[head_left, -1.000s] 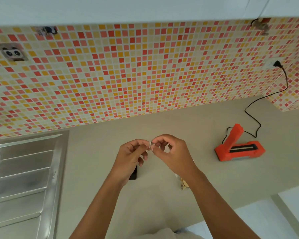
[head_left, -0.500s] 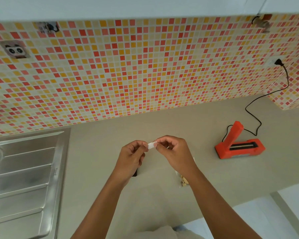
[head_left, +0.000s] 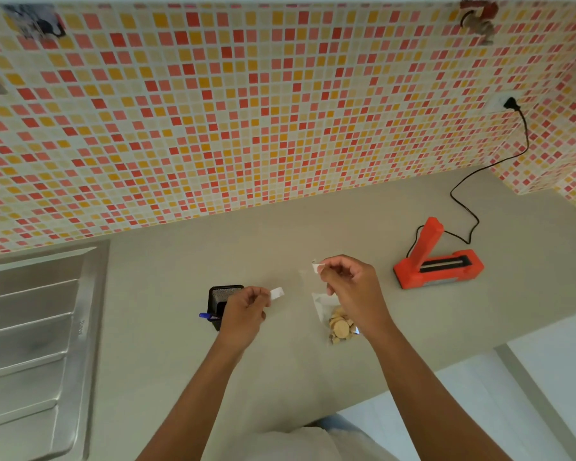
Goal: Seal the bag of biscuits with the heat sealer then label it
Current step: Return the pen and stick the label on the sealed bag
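**A:** What are the hands doing?

**B:** Both are raised over a beige countertop point(head_left: 167, 387), held apart from each other. The left hand point(head_left: 245, 311) pinches a small white strip point(head_left: 277, 293) between thumb and fingers. The right hand point(head_left: 350, 284) pinches another small white piece point(head_left: 317, 267), possibly a label or its backing; I cannot tell which is which.

**A:** Where is the bag of biscuits?

**B:** The clear bag of biscuits point(head_left: 338, 322) lies flat on the countertop, directly under the right wrist, round tan biscuits gathered at its near end. Neither hand touches it. Whether its top is sealed is not clear.

**A:** And the heat sealer?

**B:** The orange heat sealer point(head_left: 438, 264) sits to the right of the bag, well apart from it, with its arm tilted up and open. A black cord point(head_left: 469, 207) runs from it to a wall socket point(head_left: 507, 103) on the mosaic tile backsplash point(head_left: 246, 111).

**A:** Anything else nearby?

**B:** A black mesh pen holder point(head_left: 218, 299) stands just behind the left hand, with a blue pen point(head_left: 207, 316) poking out. A steel sink drainboard point(head_left: 30, 327) fills the left edge
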### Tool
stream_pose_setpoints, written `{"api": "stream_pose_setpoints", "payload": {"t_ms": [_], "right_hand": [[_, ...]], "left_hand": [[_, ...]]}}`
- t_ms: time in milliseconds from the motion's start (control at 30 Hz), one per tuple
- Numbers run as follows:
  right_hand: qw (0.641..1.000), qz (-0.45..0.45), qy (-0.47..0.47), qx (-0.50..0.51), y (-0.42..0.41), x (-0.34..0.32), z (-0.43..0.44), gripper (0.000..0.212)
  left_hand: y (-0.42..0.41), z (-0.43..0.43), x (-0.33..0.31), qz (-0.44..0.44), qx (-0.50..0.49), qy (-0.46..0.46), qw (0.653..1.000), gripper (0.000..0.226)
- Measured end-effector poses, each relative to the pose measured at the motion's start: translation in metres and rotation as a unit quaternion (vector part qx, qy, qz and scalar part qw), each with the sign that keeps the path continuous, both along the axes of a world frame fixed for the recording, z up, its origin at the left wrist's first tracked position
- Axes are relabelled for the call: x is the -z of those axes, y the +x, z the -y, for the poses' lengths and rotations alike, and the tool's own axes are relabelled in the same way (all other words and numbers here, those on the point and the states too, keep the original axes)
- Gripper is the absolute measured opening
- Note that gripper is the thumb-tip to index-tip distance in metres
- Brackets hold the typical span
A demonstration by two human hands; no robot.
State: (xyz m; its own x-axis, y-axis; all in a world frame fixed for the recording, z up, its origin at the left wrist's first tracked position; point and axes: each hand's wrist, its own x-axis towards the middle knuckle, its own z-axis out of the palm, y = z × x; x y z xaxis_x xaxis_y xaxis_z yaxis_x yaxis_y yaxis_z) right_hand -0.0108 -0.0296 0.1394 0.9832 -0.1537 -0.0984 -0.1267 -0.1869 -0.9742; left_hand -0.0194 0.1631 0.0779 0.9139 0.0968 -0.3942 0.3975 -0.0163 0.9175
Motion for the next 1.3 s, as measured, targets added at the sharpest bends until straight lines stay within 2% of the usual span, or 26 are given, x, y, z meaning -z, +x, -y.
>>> {"api": "stream_pose_setpoints", "payload": {"t_ms": [300,600,933,1100,1233,1300], "right_hand": [[0.996,-0.075,-0.023,-0.049,-0.005,0.037,0.021,0.010],[0.984,-0.114,-0.040,-0.130,0.014,0.065,0.040,0.005],[0.963,-0.129,-0.056,-0.230,0.036,0.083,0.036,0.008],[0.959,-0.114,-0.055,-0.253,0.047,0.085,0.037,0.009],[0.954,-0.117,-0.059,-0.269,0.050,0.090,0.038,0.008],[0.951,-0.120,-0.060,-0.279,0.050,0.093,0.037,0.008]], "left_hand": [[0.000,0.024,0.094,-0.097,0.039,0.148,0.983,0.028],[-0.011,0.016,0.135,-0.226,-0.110,0.208,0.945,0.024],[-0.012,0.014,0.126,-0.221,-0.226,0.276,0.908,0.020],[-0.012,0.015,0.129,-0.220,-0.225,0.307,0.898,0.012],[-0.012,0.020,0.131,-0.191,-0.202,0.370,0.887,0.015],[-0.014,0.022,0.130,-0.188,-0.201,0.373,0.886,0.016]]}}
